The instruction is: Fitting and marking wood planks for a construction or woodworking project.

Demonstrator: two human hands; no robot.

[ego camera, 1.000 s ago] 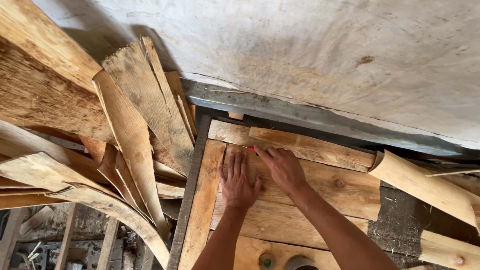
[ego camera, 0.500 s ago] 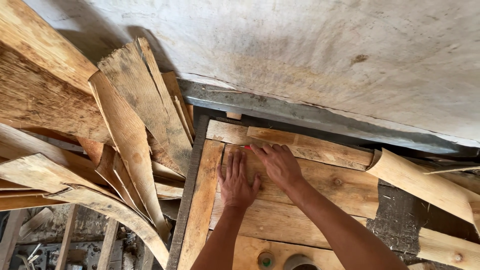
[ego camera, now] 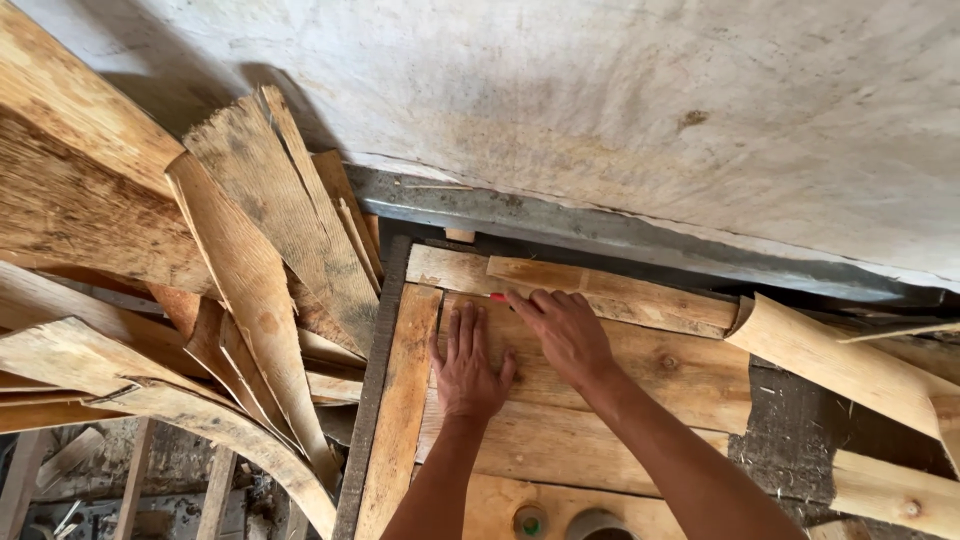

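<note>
My left hand (ego camera: 468, 362) lies flat, fingers spread, on a pale wooden plank (ego camera: 640, 365) laid across a dark frame. My right hand (ego camera: 562, 330) rests just to its right on the same plank, fingers pointing to the upper left. A small red object (ego camera: 497, 297), perhaps a marker, shows at its fingertips; whether the fingers hold it is unclear. A narrower board (ego camera: 590, 288) lies along the far edge of the plank, against a grey ledge (ego camera: 620, 235).
A heap of curved bark-edged wood slabs (ego camera: 250, 270) leans at the left. A rough whitish wall (ego camera: 620, 110) rises behind. More slab offcuts (ego camera: 840, 360) lie at the right. Two round caps (ego camera: 528, 521) show at the bottom edge.
My right hand has slid slightly left along the plank's far edge. My left hand stays flat in place.
</note>
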